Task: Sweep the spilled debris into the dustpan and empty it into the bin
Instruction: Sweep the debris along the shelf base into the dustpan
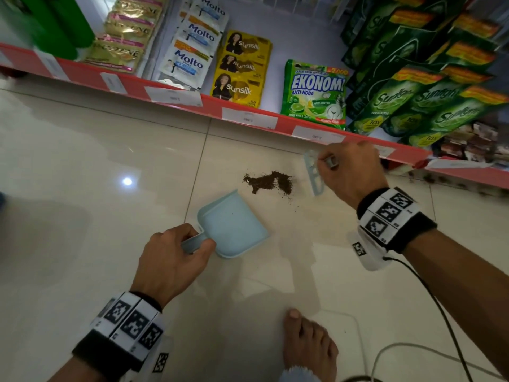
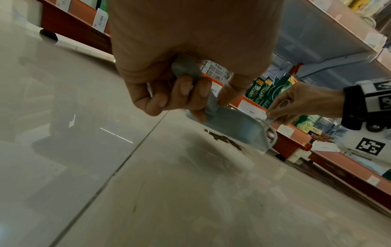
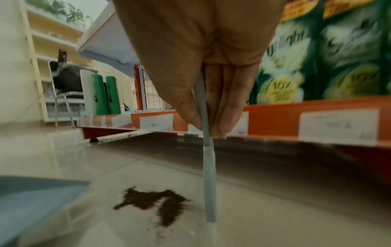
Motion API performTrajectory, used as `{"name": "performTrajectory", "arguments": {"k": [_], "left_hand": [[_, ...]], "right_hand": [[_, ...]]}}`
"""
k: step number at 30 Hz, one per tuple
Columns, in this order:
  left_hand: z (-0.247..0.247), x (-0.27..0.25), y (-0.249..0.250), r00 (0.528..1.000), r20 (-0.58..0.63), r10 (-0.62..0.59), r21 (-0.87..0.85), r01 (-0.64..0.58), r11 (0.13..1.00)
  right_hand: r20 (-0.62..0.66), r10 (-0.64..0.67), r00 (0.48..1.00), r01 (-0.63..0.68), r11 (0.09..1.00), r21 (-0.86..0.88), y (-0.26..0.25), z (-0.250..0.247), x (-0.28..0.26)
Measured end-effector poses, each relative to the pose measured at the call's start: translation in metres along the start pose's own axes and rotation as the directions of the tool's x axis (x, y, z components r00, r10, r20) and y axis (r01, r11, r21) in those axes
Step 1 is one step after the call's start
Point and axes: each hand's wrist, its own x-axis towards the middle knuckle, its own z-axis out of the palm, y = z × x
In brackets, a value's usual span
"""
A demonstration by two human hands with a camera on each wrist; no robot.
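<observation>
The debris (image 1: 268, 182) is a loose heap of fine dark grains on the floor (image 1: 96, 161), near the shelf edge (image 1: 176, 88), between dustpan (image 1: 234, 224) and brush (image 1: 314, 175). It looks light and dry, likely to scatter, so short gentle strokes suit it. The left hand (image 1: 170, 260) has its grip curled round the dustpan's handle; the pan looks like thin, light plastic, its lip just beside the heap. The right hand (image 1: 349, 172) pinches the flat, stiff-looking brush by its top. Readable packs on the shelf: Molto, Sunsilk, Ekonomi Anti Noda, Sunlight; one price tag reads 22 000.
</observation>
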Motion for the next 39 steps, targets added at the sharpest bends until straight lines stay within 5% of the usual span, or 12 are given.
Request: {"name": "performTrajectory", "arguments": {"k": [4, 7, 12, 18, 23, 28, 32, 39], "left_hand": [[0.000, -0.001, -0.003, 1.000, 0.005, 0.004, -0.004, -0.004, 1.000], [0.002, 0.000, -0.002, 1.000, 0.017, 0.015, 0.002, -0.015, 1.000], [0.001, 0.002, -0.002, 0.999, 0.021, 0.031, 0.008, -0.031, 0.999], [-0.003, 0.000, -0.008, 1.000, -0.001, 0.007, -0.003, -0.007, 1.000], [-0.001, -0.001, -0.011, 1.000, 0.004, -0.022, 0.018, 0.022, 1.000], [-0.001, 0.000, -0.008, 1.000, -0.001, 0.005, 0.012, -0.005, 1.000], [-0.003, 0.000, -0.010, 1.000, -0.014, -0.003, -0.001, 0.003, 1.000], [-0.005, -0.003, -0.013, 1.000, -0.006, -0.004, -0.014, 0.003, 1.000]], "right_hand": [[0.097, 0.125, 0.987, -0.105, 0.976, -0.189, 0.008, -0.005, -0.004], [0.187, 0.147, 0.971, -0.125, 0.984, -0.128, -0.013, 0.007, -0.012], [0.172, 0.035, 0.984, -0.050, 0.995, 0.082, -0.048, 0.020, -0.008], [0.050, -0.022, 0.999, 0.027, 0.994, -0.104, -0.031, 0.008, 0.007], [0.129, 0.037, 0.991, -0.009, 0.978, -0.210, -0.014, 0.017, 0.020], [0.303, -0.150, 0.941, 0.162, 0.987, -0.016, -0.032, 0.034, -0.014], [0.173, -0.261, 0.950, 0.265, 0.964, 0.000, -0.026, 0.024, -0.019], [0.123, -0.132, 0.984, 0.147, 0.982, -0.118, -0.012, 0.032, 0.030]]}}
